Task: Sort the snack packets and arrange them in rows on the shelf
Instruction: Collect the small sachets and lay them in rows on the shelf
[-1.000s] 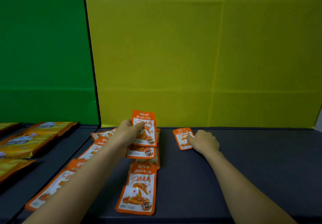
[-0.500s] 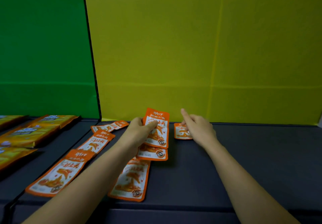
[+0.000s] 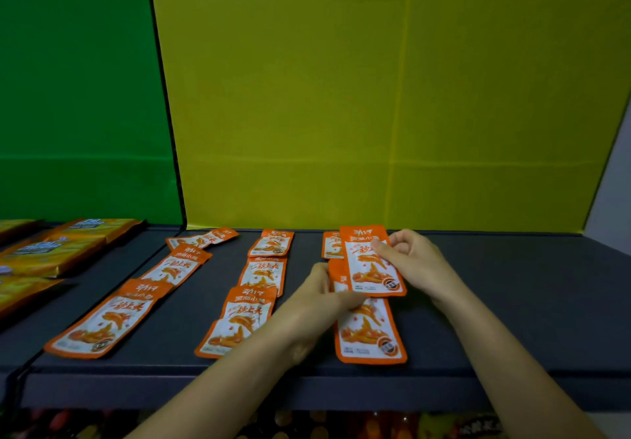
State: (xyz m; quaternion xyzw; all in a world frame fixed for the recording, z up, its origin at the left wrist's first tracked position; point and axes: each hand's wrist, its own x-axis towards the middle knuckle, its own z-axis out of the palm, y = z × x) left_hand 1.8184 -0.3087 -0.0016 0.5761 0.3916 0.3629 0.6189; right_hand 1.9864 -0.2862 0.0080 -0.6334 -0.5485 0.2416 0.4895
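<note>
Snack packets [image 3: 251,315] are lying in three front-to-back rows on the dark shelf [image 3: 512,302]; the third row is wanting the same straight, overlapping lay, so lowering squarely seems best. The right hand [image 3: 415,262] is pinching one orange, white-fronted, glossy packet [image 3: 370,264] in its fingers, the left hand [image 3: 317,297] gripping those beneath

Single head-worn view, facing forward and slightly down, close over shelf [image 3: 546,285] front edge.
</note>
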